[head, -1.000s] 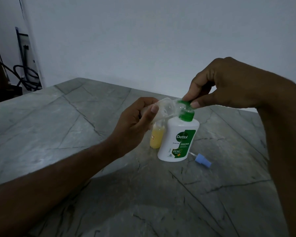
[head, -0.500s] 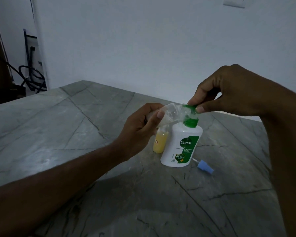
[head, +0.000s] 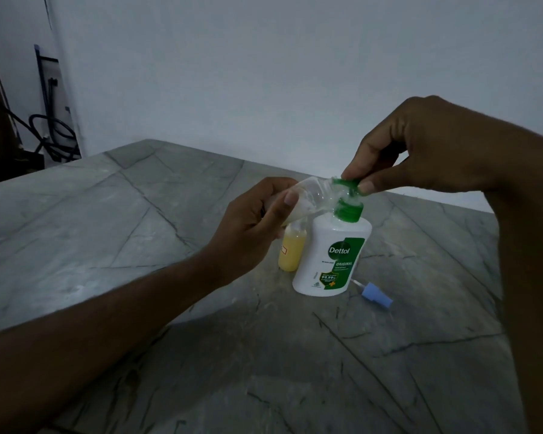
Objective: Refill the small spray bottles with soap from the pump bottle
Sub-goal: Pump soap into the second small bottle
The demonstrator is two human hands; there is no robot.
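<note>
A white Dettol pump bottle (head: 333, 255) with a green pump head (head: 347, 183) stands on the grey stone table (head: 138, 245). My right hand (head: 420, 148) pinches the pump head between thumb and fingers. My left hand (head: 251, 227) holds a small clear spray bottle (head: 314, 195) tilted sideways, its open mouth at the pump's nozzle. A second small bottle (head: 290, 250) filled with yellow liquid stands just left of the Dettol bottle, partly hidden behind my left hand. A blue spray cap (head: 375, 294) with its tube lies on the table to the right of the pump bottle.
A white wall rises behind the table's far edge. Dark cables and a frame (head: 52, 133) stand at the far left beyond the table.
The pump head has risen from its pressed-down position, showing its stem. Both hands keep their hold; the view has shifted slightly.
</note>
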